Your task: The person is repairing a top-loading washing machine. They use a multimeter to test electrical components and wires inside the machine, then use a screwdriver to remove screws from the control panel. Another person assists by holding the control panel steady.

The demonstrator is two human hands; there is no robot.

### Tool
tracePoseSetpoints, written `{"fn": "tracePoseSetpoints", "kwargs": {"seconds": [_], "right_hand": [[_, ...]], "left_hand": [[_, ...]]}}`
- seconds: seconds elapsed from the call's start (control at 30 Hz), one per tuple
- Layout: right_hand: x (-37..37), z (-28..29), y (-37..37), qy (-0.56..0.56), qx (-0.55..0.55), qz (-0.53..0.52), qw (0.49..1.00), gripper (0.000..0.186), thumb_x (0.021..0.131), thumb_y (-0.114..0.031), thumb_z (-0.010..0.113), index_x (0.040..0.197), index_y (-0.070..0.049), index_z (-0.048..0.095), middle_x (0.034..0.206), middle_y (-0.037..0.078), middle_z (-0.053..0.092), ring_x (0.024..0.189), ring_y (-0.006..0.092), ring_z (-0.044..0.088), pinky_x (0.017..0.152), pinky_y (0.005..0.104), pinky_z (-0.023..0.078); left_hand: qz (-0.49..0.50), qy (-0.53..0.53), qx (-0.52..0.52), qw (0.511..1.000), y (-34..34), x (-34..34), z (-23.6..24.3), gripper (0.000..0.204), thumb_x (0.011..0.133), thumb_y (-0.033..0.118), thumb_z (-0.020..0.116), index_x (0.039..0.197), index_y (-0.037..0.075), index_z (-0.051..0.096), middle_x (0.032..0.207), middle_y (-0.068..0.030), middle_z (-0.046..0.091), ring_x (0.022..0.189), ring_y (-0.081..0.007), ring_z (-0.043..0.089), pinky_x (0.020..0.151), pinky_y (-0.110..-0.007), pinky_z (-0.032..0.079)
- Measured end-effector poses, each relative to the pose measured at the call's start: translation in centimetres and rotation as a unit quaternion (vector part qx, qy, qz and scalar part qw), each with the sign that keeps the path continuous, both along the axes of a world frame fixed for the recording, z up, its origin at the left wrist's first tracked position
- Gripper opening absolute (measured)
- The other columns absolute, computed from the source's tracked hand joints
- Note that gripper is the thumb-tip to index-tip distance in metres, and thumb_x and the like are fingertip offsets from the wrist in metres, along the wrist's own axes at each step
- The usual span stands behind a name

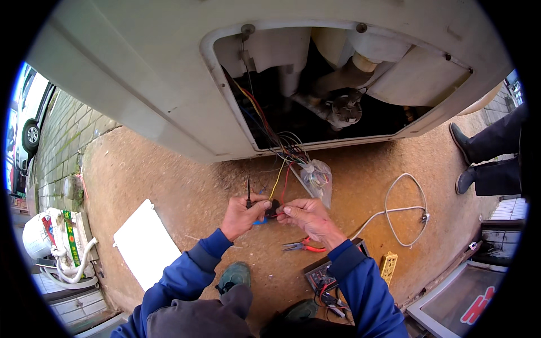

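My left hand (246, 217) is closed, with a thin black pen-like tool (248, 192) standing up from its grip; whether it is a screwdriver or a probe I cannot tell. Against its fingertips sits a small dark part (274, 208), half hidden, with a bit of blue below it. My right hand (310, 218) pinches a thin red wire (276, 215) beside that part. A yellow wire (276, 179) and another red lead run down to the hands from a wire bundle (290, 151) hanging out of the machine's opening. A clear plastic bag (319, 180) wraps some of the wire ends.
Red-handled pliers (307, 245), a multimeter (322, 275) and a yellow power strip (387, 266) lie near my right arm. A white cable (389, 211) loops on the ground. A white panel (147, 243) lies left. Inside the cabinet (169, 101) is a pump-like motor (345, 110). Someone's legs (496, 149) stand right.
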State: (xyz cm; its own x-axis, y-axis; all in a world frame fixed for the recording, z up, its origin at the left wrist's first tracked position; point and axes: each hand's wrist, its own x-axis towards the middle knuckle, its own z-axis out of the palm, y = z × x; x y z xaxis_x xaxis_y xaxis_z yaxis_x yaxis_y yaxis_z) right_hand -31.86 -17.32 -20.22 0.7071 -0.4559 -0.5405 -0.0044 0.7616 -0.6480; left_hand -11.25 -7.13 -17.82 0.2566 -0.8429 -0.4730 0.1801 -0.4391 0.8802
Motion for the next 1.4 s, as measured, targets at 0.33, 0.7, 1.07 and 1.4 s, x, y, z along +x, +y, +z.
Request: {"fn": "tracePoseSetpoints", "kwargs": {"seconds": [0.33, 0.7, 1.07, 1.4], "right_hand": [[0.2, -0.1, 0.3, 0.055, -0.073, 0.012, 0.996, 0.021, 0.104, -0.014, 0.068, 0.11, 0.006, 0.069, 0.097, 0.013, 0.073, 0.088, 0.0224, 0.074, 0.084, 0.036, 0.064], [0.5, 1.2, -0.1, 0.066, -0.052, 0.013, 0.996, 0.018, 0.103, -0.011, 0.068, 0.11, 0.006, 0.069, 0.102, 0.013, 0.072, 0.093, 0.022, 0.074, 0.085, 0.0348, 0.064], [0.3, 2.1, 0.0, 0.088, -0.05, 0.029, 0.994, 0.02, 0.102, -0.013, 0.071, 0.109, 0.006, 0.07, 0.101, 0.013, 0.073, 0.091, 0.0213, 0.073, 0.081, 0.0337, 0.064], [0.7, 1.7, 0.4, 0.105, -0.103, 0.016, 0.989, 0.016, 0.099, -0.01, 0.074, 0.102, 0.005, 0.072, 0.089, 0.011, 0.075, 0.077, 0.0169, 0.074, 0.072, 0.0298, 0.061]], "left_hand": [[-0.009, -0.037, -0.063, 0.997, 0.0, -0.6, -1.3, 0.016, 0.102, 0.012, 0.07, 0.1, -0.003, 0.072, 0.079, -0.0015, 0.069, 0.064, -0.0061, 0.059, 0.056, -0.025, 0.049], [-0.003, -0.012, -0.035, 0.999, 0.3, 0.6, -1.6, 0.027, 0.101, 0.023, 0.075, 0.11, -0.002, 0.071, 0.073, -0.0003, 0.065, 0.055, -0.0032, 0.055, 0.041, -0.022, 0.04], [0.025, 0.008, -0.061, 0.998, -0.2, 0.2, -1.8, 0.016, 0.098, 0.008, 0.075, 0.108, -0.005, 0.072, 0.081, -0.0024, 0.071, 0.063, -0.006, 0.06, 0.054, -0.024, 0.049], [0.039, 0.012, -0.06, 0.997, -0.4, 0.1, -1.9, 0.015, 0.097, 0.008, 0.076, 0.106, -0.004, 0.073, 0.078, -0.0013, 0.069, 0.062, -0.0055, 0.06, 0.054, -0.023, 0.048]]}}
